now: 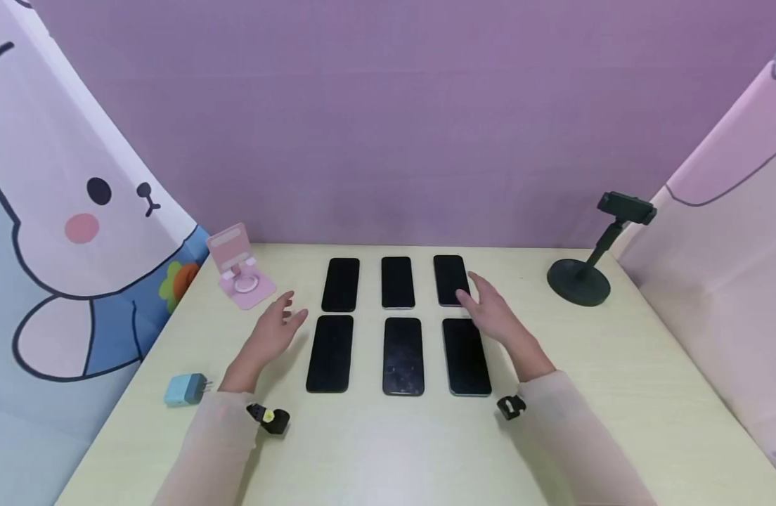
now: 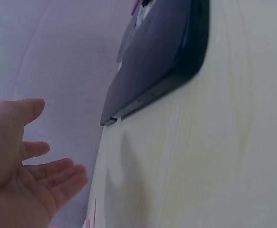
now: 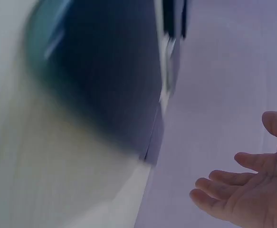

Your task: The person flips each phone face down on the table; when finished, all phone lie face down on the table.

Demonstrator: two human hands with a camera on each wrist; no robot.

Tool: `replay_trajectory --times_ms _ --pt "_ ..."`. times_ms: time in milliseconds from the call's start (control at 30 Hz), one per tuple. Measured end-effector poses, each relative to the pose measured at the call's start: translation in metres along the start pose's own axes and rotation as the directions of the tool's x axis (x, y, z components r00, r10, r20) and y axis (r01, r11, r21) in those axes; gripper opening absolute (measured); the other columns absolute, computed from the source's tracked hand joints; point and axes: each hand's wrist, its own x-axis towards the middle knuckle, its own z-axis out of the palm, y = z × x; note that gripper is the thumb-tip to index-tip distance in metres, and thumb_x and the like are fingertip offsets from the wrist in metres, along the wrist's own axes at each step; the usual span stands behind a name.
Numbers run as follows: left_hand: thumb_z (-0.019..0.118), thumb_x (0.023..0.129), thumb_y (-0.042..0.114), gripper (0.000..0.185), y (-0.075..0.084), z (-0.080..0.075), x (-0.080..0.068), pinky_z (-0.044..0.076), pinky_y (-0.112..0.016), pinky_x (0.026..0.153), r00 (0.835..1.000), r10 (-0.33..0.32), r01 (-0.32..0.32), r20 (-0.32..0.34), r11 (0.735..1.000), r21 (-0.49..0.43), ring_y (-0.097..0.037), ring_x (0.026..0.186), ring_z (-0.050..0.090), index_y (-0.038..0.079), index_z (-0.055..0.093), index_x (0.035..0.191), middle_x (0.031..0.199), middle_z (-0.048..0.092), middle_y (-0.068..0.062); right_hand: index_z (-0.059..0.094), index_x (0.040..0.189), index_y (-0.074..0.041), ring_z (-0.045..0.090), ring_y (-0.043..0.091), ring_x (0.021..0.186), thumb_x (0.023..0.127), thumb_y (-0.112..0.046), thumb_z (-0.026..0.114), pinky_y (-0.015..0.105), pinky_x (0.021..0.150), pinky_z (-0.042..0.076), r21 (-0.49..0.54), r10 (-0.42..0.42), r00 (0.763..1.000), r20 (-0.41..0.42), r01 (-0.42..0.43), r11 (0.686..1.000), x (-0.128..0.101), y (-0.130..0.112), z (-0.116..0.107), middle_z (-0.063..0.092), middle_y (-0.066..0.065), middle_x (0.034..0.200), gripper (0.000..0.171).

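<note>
On the pale table [image 1: 401,457] I see the phones [image 1: 403,356] lying flat around its middle, dark glossy faces up, and I take that block as the centre of my clock. I'd expect each phone to be stiff, fairly light yet dense for its thinness, slick on the glass and liable to crack if dropped, so I would take hold by the two long edges, thumb against fingers, and keep pressure off the face. Counting from big to small, I have one table; two hands, the left hand [image 1: 270,334] at nine o'clock, its fingers loosely bent with nothing in them, and the right hand [image 1: 489,309] at three o'clock, fingers spread and likewise bare, its thumb overlapping the far phone on that side. My right wrist view is blurred around the phone there, so I can't tell whether that thumb touches or only hangs above. Next come two stands: the black stand [image 1: 580,283] at two o'clock and the pink stand [image 1: 230,247] at ten. Then six phones, three in the far row and three in the near row, with gaps between them. Smallest, one blue plug [image 1: 182,390] at eight o'clock, prongs towards three.
</note>
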Motion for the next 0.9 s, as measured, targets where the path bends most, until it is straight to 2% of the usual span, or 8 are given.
replay_trajectory --times_ms 167,233,400,500,667,900 --pt "0.051 0.102 0.027 0.057 0.005 0.004 -0.001 0.044 -0.052 0.095 0.999 -0.030 0.029 -0.016 0.996 -0.080 -0.043 0.119 0.051 -0.005 0.033 0.146 0.135 0.048 -0.029 0.023 0.152 0.000 0.022 0.042 0.139 0.103 -0.029 0.049 0.053 0.112 0.020 0.024 -0.023 1.000 0.003 0.023 0.999 0.007 -0.031 0.022 0.024 0.028 0.152 0.063" --pt "0.052 0.102 0.026 0.054 0.006 0.006 -0.001 0.047 -0.049 0.091 0.999 -0.038 0.036 -0.018 0.994 -0.103 -0.041 0.116 0.054 -0.005 0.036 0.144 0.132 0.051 -0.028 0.025 0.152 -0.001 0.029 0.042 0.137 0.102 -0.029 0.052 0.053 0.109 0.026 0.035 -0.022 1.000 0.015 0.021 0.999 0.010 -0.041 0.032 0.028 0.027 0.151 0.063" --pt "0.054 0.101 0.021 0.049 0.006 0.012 -0.003 0.053 -0.040 0.081 0.998 -0.056 0.054 -0.008 0.986 -0.159 -0.035 0.103 0.063 -0.004 0.040 0.141 0.127 0.055 -0.026 0.029 0.152 -0.005 0.042 0.039 0.130 0.101 -0.028 0.055 0.050 0.100 0.041 0.099 -0.016 0.997 0.072 0.008 0.995 0.018 -0.062 0.060 0.036 0.023 0.149 0.062" --pt "0.054 0.101 0.018 0.047 0.005 0.016 -0.004 0.054 -0.038 0.080 0.998 -0.057 0.056 0.000 0.981 -0.185 -0.034 0.099 0.065 -0.005 0.042 0.140 0.124 0.056 -0.027 0.032 0.150 -0.003 0.046 0.038 0.127 0.100 -0.023 0.056 0.048 0.099 0.042 0.136 -0.030 0.995 0.093 0.018 0.991 0.022 -0.071 0.077 0.039 0.024 0.146 0.059" --pt "0.054 0.100 0.013 0.043 0.004 0.022 -0.004 0.056 -0.038 0.079 0.998 -0.060 0.060 0.009 0.973 -0.224 -0.038 0.102 0.062 -0.007 0.044 0.137 0.123 0.055 -0.029 0.035 0.148 -0.002 0.052 0.035 0.121 0.099 -0.018 0.058 0.045 0.098 0.044 0.176 -0.025 0.990 0.141 0.000 0.984 0.025 -0.085 0.103 0.043 0.024 0.143 0.056" --pt "0.056 0.098 0.009 0.038 0.003 0.030 -0.004 0.056 -0.036 0.077 0.997 -0.069 0.071 0.018 0.966 -0.248 -0.038 0.105 0.060 -0.008 0.048 0.132 0.121 0.056 -0.029 0.042 0.145 -0.005 0.056 0.032 0.115 0.097 -0.018 0.061 0.042 0.092 0.048 0.180 0.017 0.980 0.196 -0.053 0.982 0.025 -0.101 0.131 0.051 0.019 0.136 0.053"
